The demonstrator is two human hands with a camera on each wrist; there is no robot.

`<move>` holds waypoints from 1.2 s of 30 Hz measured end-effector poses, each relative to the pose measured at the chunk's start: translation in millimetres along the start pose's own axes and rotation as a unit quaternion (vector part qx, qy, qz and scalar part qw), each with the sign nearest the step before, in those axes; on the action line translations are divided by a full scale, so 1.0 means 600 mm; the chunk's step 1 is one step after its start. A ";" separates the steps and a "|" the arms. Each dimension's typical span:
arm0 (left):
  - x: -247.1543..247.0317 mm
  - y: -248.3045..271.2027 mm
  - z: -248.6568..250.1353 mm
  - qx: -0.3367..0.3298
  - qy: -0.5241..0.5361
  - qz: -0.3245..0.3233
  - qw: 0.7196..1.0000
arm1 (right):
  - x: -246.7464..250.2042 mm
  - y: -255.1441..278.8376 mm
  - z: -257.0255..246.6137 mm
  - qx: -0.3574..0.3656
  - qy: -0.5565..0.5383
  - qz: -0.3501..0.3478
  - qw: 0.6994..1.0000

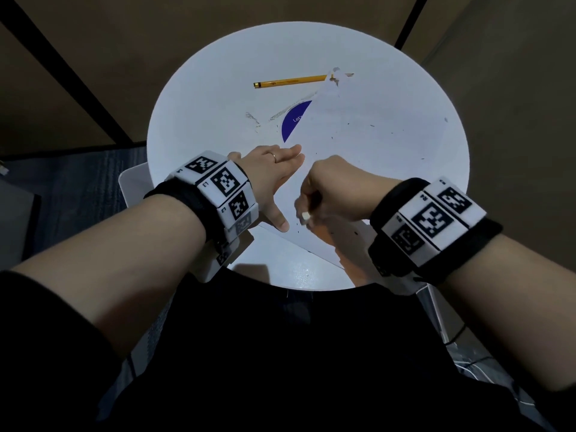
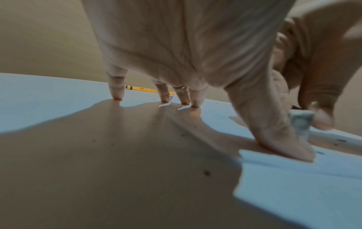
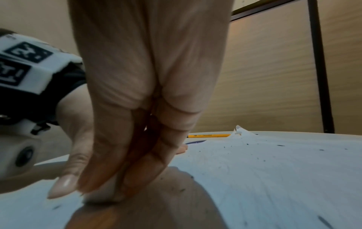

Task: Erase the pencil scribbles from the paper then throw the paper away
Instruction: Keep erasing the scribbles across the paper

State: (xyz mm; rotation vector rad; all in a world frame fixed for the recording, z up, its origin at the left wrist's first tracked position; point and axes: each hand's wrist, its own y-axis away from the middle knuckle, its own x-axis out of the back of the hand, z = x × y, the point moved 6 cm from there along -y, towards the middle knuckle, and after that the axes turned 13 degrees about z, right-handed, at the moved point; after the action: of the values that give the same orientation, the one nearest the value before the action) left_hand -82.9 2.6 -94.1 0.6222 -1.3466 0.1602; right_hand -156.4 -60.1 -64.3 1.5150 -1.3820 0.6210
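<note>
white paper (image 1: 358, 169), crumb-speckled, far corner torn

Worktop (image 1: 193, 126): round and white, as I see it from the head view; dark crumbs lie scattered across it.
Pencil (image 1: 290, 81): yellow, lying flat on the far part of the worktop; I also catch it low in both wrist views.
Blue disc (image 1: 294, 120): half showing, white lettering I can't read in full.
Wall: tan panels with dark frame strips.
Floor (image 1: 93, 182): grey-blue carpet at left.
</note>
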 end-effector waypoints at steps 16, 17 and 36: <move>0.000 0.003 0.001 0.002 -0.004 -0.004 1.000 | 0.025 -0.022 0.012 -0.020 -0.008 0.081 0.996; 0.003 0.004 0.002 0.005 -0.005 -0.001 1.000 | 0.034 -0.031 0.013 -0.023 -0.019 0.122 0.992; 0.025 0.002 -0.051 0.077 0.134 0.064 0.986 | 0.028 0.018 0.101 -0.143 -0.180 0.167 0.959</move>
State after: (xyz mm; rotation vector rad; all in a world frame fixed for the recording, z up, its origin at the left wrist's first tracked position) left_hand -53.8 15.6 -82.2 0.6193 -1.1193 0.4406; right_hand -176.6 -120.2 -71.4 1.2071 -1.9417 0.3320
